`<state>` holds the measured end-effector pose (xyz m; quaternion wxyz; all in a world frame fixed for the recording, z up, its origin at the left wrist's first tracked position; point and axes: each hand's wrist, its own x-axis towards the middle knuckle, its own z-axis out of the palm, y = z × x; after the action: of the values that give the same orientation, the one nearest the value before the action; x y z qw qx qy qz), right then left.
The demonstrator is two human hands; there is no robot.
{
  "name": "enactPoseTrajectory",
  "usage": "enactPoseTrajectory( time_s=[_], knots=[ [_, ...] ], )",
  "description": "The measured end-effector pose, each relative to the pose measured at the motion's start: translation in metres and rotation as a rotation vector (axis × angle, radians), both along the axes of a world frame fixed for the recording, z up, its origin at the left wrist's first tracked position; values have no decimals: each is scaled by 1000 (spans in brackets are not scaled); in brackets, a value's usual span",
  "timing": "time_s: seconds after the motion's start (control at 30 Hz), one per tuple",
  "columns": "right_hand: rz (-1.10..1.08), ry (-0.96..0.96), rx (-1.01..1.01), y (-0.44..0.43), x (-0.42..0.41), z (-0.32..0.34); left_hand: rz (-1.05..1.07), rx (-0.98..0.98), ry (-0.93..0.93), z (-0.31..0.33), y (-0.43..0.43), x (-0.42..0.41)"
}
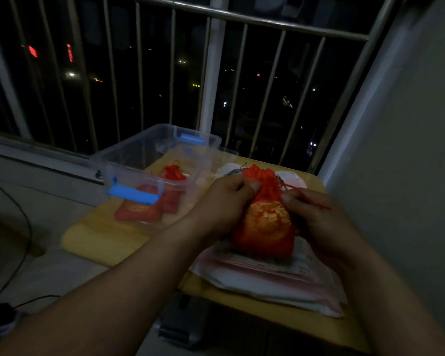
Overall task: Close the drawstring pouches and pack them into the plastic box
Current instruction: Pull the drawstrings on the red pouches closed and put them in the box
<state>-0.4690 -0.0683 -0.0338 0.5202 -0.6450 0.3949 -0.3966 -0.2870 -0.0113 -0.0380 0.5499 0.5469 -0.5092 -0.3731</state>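
Two-handed, holding pouch (265,227) upright over paper stack (267,276) on table (100,240), just right of box (129,155). Pinching gathered neck with left hand (224,201), thumb and fingers curled; pinching string (319,206) with right hand (319,222). Showing two more pouches (172,181) lying inside box, partly blocked by blue latch (134,196). Backing onto railing (213,73), wall (409,150) close at right.

No legible text (distant red signs (69,53) too blurred)
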Motion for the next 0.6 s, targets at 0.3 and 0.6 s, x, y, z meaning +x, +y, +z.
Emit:
enactPoseTrajectory(
  time_s=[0.3, 0.6],
  knots=[
    [-35, -309, 102, -12, 79, 69, 50, 87, 410, -8, -7, 9],
    [35, -288, 259, -51, 205, 95, 191, 28, 173, -14, -22, 16]
  ],
)
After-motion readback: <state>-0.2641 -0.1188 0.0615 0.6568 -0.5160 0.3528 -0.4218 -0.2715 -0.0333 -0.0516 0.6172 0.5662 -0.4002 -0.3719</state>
